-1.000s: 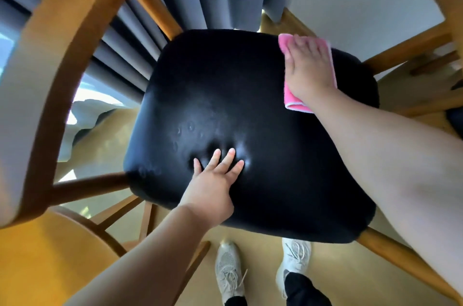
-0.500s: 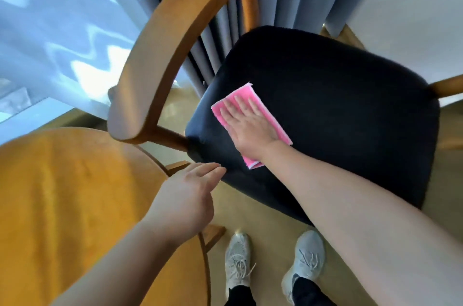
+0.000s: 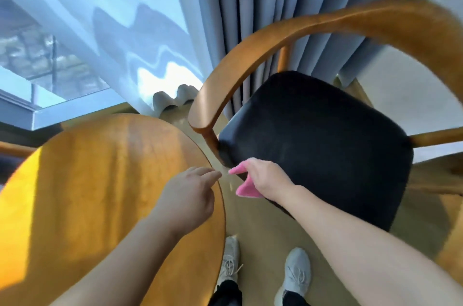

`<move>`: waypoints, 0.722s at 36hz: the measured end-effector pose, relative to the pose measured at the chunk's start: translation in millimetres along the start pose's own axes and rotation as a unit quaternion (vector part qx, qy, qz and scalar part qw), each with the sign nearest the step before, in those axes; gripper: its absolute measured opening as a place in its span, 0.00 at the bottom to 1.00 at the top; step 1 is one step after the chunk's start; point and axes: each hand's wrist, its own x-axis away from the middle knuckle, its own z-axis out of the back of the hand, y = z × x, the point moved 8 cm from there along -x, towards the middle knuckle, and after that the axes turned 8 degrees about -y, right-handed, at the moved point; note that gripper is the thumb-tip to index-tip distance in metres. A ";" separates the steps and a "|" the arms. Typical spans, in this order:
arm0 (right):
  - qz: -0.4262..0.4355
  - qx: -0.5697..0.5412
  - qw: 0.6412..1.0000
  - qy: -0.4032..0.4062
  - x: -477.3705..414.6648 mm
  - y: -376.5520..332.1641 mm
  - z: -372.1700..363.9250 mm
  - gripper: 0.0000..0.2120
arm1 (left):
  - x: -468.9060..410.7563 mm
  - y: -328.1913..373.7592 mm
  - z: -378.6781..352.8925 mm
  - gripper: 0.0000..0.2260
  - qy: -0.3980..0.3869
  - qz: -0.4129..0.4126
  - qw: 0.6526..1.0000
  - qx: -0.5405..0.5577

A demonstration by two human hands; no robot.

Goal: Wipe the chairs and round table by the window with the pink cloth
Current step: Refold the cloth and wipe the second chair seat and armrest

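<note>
At the near left corner of the chair seat, the fingers of the right hand (image 3: 266,178) were bunched around the pink cloth (image 3: 246,186), which was gathered up rather than spread flat; one fold stuck out toward the table and another hung below the palm. The cloth appeared to sit at or just off the seat's edge, over the gap of floor between the chair and the table. Whether it touched the black seat cushion (image 3: 325,140) could not be told.

Beside it, the left hand (image 3: 186,201) hovered over the rim of the round table (image 3: 100,180), its fingers loosely curled and pointing toward the cloth, empty, near it but apart from it.

Beyond the hands, the chair's curved wooden armrest (image 3: 275,37) arched over the seat, with grey curtains (image 3: 275,5) and the bright window (image 3: 75,17) behind.

By my reading, the seat wipe was finishing and the work was passing to the table, or the cloth was about to be refolded between both hands. The next move would call for spreading the cloth flat again and pressing it onto the tabletop near its edge.
</note>
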 end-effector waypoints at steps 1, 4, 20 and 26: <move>-0.013 -0.062 0.998 0.022 15.5 -8.4 14.3 0.12 | 6.0 7.0 8.3 0.18 0.002 0.004 1.000 0.011; -0.029 -0.210 0.974 0.080 60.4 -36.7 54.4 0.16 | 25.8 34.4 43.1 0.15 0.031 0.017 0.998 0.060; 0.094 -0.201 0.972 0.082 232.2 -199.4 178.8 0.17 | 103.4 170.8 182.2 0.07 0.106 -0.001 0.964 0.242; 0.112 -0.149 0.981 0.055 239.3 -224.6 198.7 0.18 | 107.5 171.9 202.0 0.09 0.147 -0.013 0.936 0.320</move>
